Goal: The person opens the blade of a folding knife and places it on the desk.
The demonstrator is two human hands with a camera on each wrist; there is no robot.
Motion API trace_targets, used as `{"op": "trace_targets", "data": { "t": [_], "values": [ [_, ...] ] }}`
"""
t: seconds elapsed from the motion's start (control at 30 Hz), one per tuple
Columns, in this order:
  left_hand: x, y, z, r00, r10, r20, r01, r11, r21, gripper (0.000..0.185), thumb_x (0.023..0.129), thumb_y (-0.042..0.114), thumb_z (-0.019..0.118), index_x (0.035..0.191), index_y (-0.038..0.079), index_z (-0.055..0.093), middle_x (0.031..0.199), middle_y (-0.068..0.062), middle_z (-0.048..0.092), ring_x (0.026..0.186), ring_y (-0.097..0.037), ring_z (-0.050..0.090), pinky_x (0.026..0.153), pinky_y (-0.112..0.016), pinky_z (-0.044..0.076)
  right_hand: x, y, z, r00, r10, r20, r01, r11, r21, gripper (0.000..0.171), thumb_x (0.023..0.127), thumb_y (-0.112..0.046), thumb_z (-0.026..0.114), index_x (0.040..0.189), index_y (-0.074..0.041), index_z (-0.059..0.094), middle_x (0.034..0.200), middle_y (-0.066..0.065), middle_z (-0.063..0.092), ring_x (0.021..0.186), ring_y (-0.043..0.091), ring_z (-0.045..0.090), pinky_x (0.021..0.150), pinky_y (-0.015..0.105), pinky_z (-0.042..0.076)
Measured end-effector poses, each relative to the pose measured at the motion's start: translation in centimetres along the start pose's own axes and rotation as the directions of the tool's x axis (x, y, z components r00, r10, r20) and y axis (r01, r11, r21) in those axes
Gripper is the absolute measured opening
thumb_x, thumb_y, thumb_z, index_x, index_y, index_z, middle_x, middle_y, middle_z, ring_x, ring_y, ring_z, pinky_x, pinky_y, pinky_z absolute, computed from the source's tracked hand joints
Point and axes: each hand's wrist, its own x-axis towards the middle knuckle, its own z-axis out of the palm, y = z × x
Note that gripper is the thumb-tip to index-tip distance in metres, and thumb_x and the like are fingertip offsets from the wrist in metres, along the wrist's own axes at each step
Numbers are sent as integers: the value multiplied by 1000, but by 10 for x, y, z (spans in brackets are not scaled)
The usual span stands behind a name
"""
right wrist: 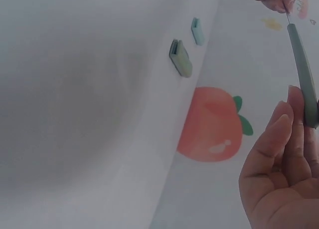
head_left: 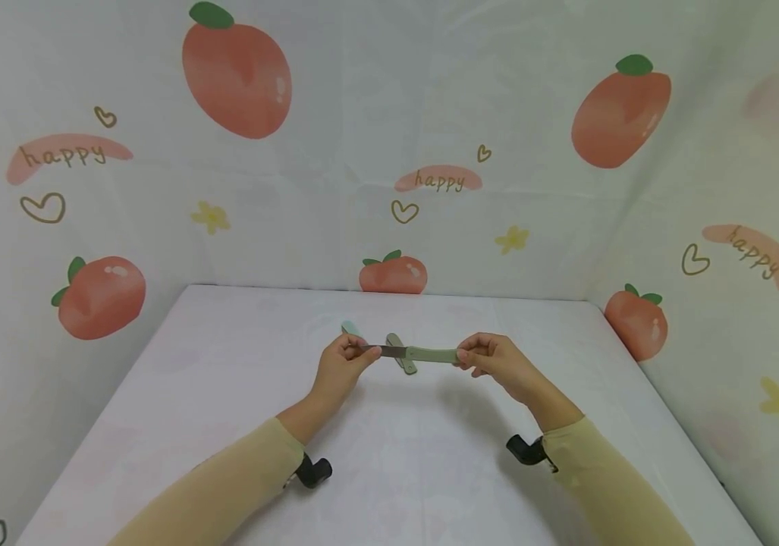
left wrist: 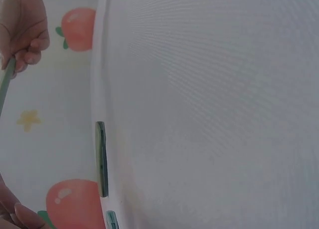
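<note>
A folding knife (head_left: 433, 355) with a pale green handle is stretched level between both hands above the table, its dark blade out. My left hand (head_left: 336, 371) pinches the blade near its tip. At the other side, my right hand (head_left: 507, 365) grips the end of the handle. Behind the held knife a second green knife (right wrist: 182, 59), folded, lies on the table, partly covered by it in the head view. Farther left is a light teal knife (head_left: 350, 327), partly hidden behind the left fingers. In the left wrist view only part of the left hand shows at the lower corner.
A white cloth covers the table (head_left: 403, 470), which ends at a back wall (head_left: 430, 250) printed with fruit and hearts. Side walls of the same print stand left and right. Black wrist cameras (head_left: 314, 472) hang under both sleeves.
</note>
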Motion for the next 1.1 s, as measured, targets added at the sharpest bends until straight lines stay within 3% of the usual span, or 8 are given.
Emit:
{"op": "trace_targets", "data": {
  "t": [0.2, 0.4, 0.53, 0.67, 0.9, 1.1],
  "values": [
    [7, -2, 3, 999, -33, 37, 33, 999, 8, 18, 92, 8, 73, 101, -1, 61, 90, -5, 73, 89, -14, 69, 83, -26, 50, 0, 1, -5, 999, 21, -30, -19, 998, 56, 28, 98, -17, 67, 112, 6, 62, 92, 5, 71, 89, 20, 62, 76, 28, 53],
    [15, -1, 1, 998, -63, 13, 63, 997, 36, 19, 94, 12, 72, 105, 0, 64, 90, -1, 71, 91, -19, 66, 88, -37, 50, -2, 6, -13, 998, 32, -45, -28, 995, 91, 27, 99, -16, 65, 113, 7, 61, 93, 4, 72, 90, 18, 62, 76, 27, 52],
    [21, 0, 0, 999, -51, 1, 51, 997, 62, 22, 95, 15, 72, 109, 0, 64, 96, -4, 72, 91, -16, 65, 87, -37, 51, -5, 11, -20, 997, 54, -58, -48, 994, 103, 26, 99, -17, 65, 112, 5, 61, 93, 3, 72, 89, 17, 62, 76, 26, 52],
    [29, -2, 2, 999, -38, -7, 39, 997, 72, 22, 94, 17, 72, 108, 1, 64, 98, -6, 72, 96, -22, 66, 88, -40, 50, -10, 17, -26, 995, 79, -64, -73, 993, 93, 28, 100, -20, 65, 112, 5, 60, 93, 3, 70, 90, 17, 61, 77, 27, 52],
    [42, -9, 8, 1000, -10, -25, 13, 988, 153, 16, 94, 13, 72, 103, 1, 65, 94, -7, 67, 84, -15, 61, 72, -22, 48, -18, 30, -39, 994, 106, -36, -104, 993, 56, 30, 101, -20, 63, 113, 8, 60, 94, 3, 70, 91, 17, 61, 79, 28, 51],
    [50, -9, 11, 1000, 16, -13, -12, 962, 272, 15, 93, 10, 72, 102, 0, 66, 96, -10, 67, 82, -15, 59, 71, -23, 47, -21, 40, -50, 992, 122, -28, -121, 992, 31, 27, 101, -18, 61, 111, 7, 62, 93, 3, 70, 89, 15, 61, 78, 29, 51]
  ]
}}
